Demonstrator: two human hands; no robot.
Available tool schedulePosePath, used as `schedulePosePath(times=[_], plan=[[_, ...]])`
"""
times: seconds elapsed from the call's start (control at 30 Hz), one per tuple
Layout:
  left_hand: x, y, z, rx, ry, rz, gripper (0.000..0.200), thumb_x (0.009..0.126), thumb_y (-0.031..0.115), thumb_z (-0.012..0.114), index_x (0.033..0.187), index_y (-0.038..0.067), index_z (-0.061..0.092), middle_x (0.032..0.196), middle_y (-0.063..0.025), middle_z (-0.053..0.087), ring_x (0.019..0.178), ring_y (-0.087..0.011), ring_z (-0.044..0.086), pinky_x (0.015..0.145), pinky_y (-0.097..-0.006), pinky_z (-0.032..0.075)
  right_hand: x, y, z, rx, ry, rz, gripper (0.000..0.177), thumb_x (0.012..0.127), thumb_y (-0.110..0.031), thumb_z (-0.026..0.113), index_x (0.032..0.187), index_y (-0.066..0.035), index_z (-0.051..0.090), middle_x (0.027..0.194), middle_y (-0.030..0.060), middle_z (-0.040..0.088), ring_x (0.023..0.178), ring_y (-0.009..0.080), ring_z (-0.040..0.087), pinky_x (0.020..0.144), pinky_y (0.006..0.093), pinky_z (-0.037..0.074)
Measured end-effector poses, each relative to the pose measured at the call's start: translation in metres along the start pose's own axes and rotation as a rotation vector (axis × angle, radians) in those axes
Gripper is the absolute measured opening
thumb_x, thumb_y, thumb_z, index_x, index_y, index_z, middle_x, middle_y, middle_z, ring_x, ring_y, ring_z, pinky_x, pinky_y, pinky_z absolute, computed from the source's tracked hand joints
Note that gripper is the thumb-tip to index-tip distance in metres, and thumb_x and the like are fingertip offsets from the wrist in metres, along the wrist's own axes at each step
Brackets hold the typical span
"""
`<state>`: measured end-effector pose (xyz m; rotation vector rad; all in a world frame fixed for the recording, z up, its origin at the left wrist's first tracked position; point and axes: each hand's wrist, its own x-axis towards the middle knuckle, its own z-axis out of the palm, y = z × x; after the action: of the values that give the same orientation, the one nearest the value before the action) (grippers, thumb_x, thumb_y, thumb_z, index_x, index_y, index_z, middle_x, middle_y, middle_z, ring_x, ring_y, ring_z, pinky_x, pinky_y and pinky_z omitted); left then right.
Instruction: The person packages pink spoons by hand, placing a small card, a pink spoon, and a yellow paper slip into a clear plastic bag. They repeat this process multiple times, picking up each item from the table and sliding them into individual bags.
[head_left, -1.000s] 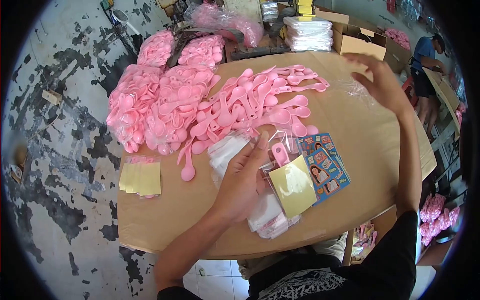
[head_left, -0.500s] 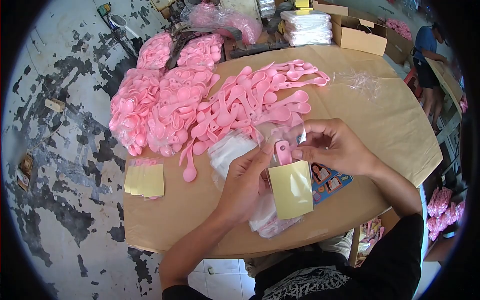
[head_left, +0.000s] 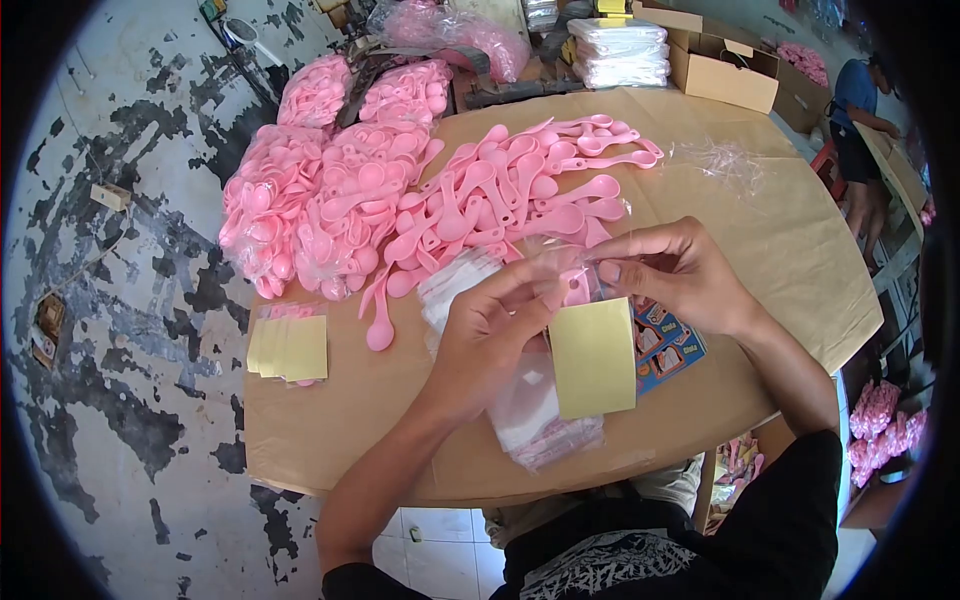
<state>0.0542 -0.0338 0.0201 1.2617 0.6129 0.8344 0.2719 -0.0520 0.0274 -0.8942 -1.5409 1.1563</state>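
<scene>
My left hand [head_left: 490, 325] and my right hand [head_left: 690, 275] pinch the top edge of a small clear plastic bag [head_left: 592, 262] between thumbs and fingers. Inside or against it, the end of a pink spoon handle [head_left: 576, 286] with a hole shows above a plain yellow card [head_left: 593, 360]; the rest of the spoon is hidden. Beneath my hands lie clear plastic bags [head_left: 525, 405] in a stack, and blue printed cards [head_left: 675, 350] sit under my right hand. Several bagged spoons with yellow cards [head_left: 290, 345] overlap at the left of the table.
Loose pink spoons [head_left: 500, 190] are heaped mid-table, beside large bags of spoons [head_left: 350, 210] on the left. A stack of clear packaging [head_left: 620, 55] and a cardboard box [head_left: 725, 70] stand at the back. Plastic scraps [head_left: 720, 160] lie on the right. Another person [head_left: 855, 110] works far right.
The bag with the yellow card has shifted slightly right and up. My fingers have moved closer together along its top edge, my left fingers now reaching over it.
</scene>
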Motion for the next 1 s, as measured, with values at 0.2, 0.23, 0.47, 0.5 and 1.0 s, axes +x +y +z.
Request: schedulePosePath(times=[0.2,0.23,0.47,0.5,1.0], plan=[[0.001,-0.002,-0.011,0.125,-0.064,0.072,0.022,0.100,0.013,0.048,0.117,0.005,0.059,0.107,-0.0027,0.063,0.096,-0.0090,0.060,0.079,-0.0247,0.052,0.002,-0.001,-0.015,-0.232,-0.139,-0.210,0.026,0.080,0.009,0.059,0.099,-0.003,0.073,0.089,0.0077,0.071,0.080,0.0131,0.064,0.078,0.0288,0.051],[0.000,-0.002,-0.012,0.116,-0.079,0.089,0.021,0.100,0.011,0.046,0.115,0.005,0.059,0.107,-0.0025,0.063,0.096,-0.0091,0.060,0.079,-0.0246,0.052,0.003,-0.002,-0.018,-0.291,-0.191,-0.282,0.031,0.078,0.012,0.057,0.099,-0.004,0.074,0.089,0.0086,0.072,0.082,0.0151,0.066,0.082,0.0297,0.052],[-0.001,-0.001,-0.013,0.166,-0.129,0.126,0.015,0.097,0.009,0.048,0.104,0.002,0.059,0.101,-0.0028,0.059,0.092,-0.0081,0.059,0.080,-0.0251,0.052,0.005,-0.007,-0.022,-0.499,-0.234,-0.484,0.030,0.069,0.010,0.060,0.089,-0.008,0.075,0.074,0.0043,0.069,0.073,0.0207,0.059,0.075,0.0344,0.044],[0.000,0.000,-0.013,0.103,-0.147,0.113,0.013,0.097,0.008,0.049,0.103,0.002,0.058,0.100,-0.0027,0.058,0.092,-0.0079,0.059,0.079,-0.0246,0.052,0.004,-0.006,-0.022,-0.514,-0.234,-0.496,0.030,0.069,0.009,0.059,0.088,-0.008,0.075,0.072,0.0036,0.069,0.074,0.0207,0.059,0.075,0.0342,0.044],[-0.006,0.023,-0.034,0.237,-0.041,0.186,0.040,0.083,-0.002,0.070,0.114,0.004,0.046,0.111,-0.0039,0.053,0.093,-0.0123,0.063,0.077,-0.0243,0.053,-0.002,-0.022,-0.020,-0.833,-0.180,-0.437,0.047,0.061,0.019,0.048,0.084,-0.014,0.074,0.104,0.0103,0.066,0.101,0.0274,0.060,0.075,0.0354,0.049]])
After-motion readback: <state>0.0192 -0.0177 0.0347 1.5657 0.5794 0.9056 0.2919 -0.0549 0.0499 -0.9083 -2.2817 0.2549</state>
